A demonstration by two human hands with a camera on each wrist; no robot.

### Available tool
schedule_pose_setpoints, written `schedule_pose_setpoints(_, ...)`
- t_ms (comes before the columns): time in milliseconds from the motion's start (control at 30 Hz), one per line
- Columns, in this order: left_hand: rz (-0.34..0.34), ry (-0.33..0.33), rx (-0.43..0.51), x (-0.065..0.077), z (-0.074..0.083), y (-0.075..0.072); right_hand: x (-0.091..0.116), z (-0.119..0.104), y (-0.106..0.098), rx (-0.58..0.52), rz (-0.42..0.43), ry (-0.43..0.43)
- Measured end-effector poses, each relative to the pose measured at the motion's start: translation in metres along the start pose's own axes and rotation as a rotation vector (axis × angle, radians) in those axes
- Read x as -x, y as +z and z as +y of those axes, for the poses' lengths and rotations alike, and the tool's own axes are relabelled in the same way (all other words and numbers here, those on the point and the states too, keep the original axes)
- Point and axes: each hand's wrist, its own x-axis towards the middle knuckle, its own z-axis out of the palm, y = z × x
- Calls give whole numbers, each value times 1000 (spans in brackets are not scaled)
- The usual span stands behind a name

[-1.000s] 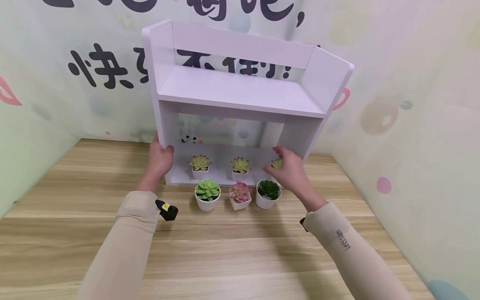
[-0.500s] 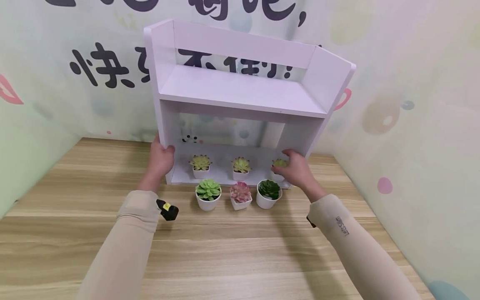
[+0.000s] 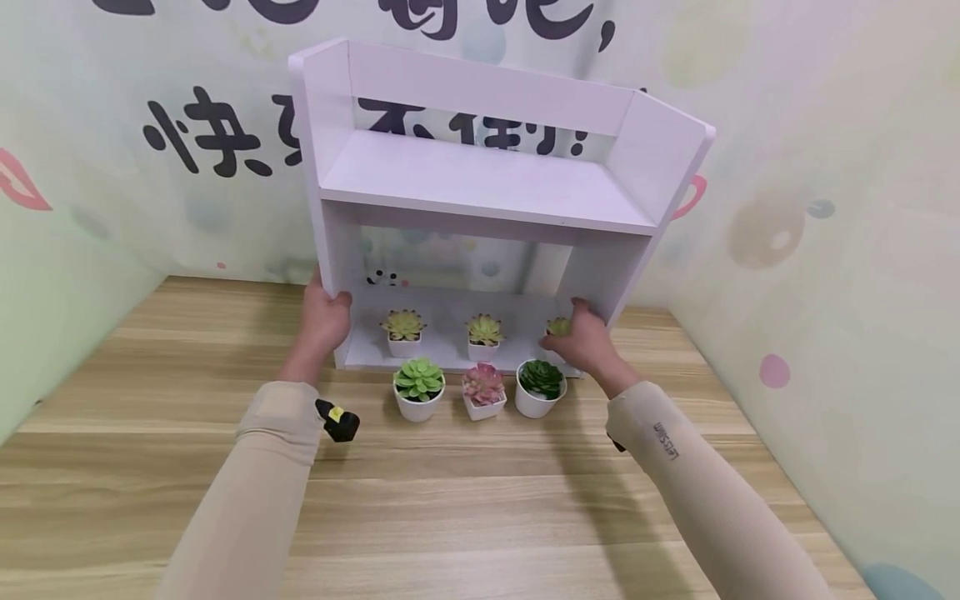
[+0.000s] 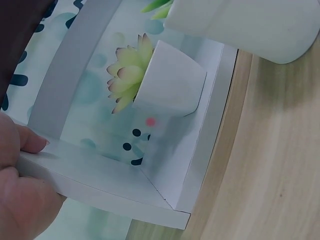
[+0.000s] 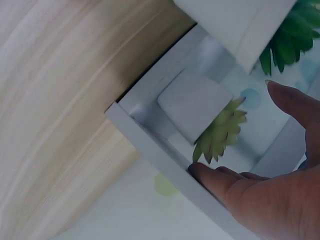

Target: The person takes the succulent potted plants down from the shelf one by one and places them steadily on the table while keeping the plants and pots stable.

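Observation:
A white two-tier shelf [image 3: 487, 179] stands on the wooden table. My left hand [image 3: 327, 321] grips its left side panel, the thumb inside, as the left wrist view also shows. My right hand [image 3: 588, 340] is inside the lower tier at the right end. Its fingers [image 5: 212, 181] reach along the right panel, and the thumb is spread apart. Close to that hand sits a pale green succulent in a white pot [image 5: 192, 102], partly hidden in the head view; no grip on it shows. Two similar succulents, a left one [image 3: 405, 332] and a middle one [image 3: 484, 335], share the lower tier.
In front of the shelf, on the table [image 3: 420, 517], stand a bright green succulent [image 3: 419, 387], a pink succulent [image 3: 483, 390] and a dark green succulent [image 3: 541, 387], each in a white pot. A patterned wall with large lettering rises behind the shelf.
My right hand has moved right, away from above the right-hand succulent, towards the shelf's right panel. The left hand keeps its hold, and the plants appear unmoved.

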Motion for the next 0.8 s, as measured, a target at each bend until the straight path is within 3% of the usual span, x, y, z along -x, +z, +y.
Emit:
schedule_pose_setpoints(467, 27, 21, 22, 0, -3, 4, -10, 3, 18, 75, -15, 43)
schedule_pose_setpoints(800, 32, -3, 7, -2, -4, 3, -13, 6, 23, 184, 29, -25)
